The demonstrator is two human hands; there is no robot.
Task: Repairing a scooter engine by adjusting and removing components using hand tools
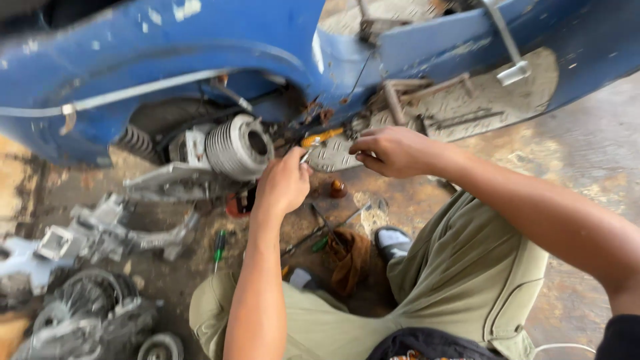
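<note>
- Both our hands work at the blue scooter (167, 53), beside its ribbed cylinder (237, 147).
- Our left hand (283, 183) is clenched on a small metal tool (307, 155).
- Our right hand (393, 150) pinches the grey plate (330, 157).

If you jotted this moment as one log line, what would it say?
left hand: holds small metal tool | right hand: on ridged metal plate | beside: finned cylinder, blue scooter body

Soft, even daylight, brightest on the concrete floor (587, 133) at right; deep shadow under the blue scooter body (200, 40). Edges bend and smear.
</note>
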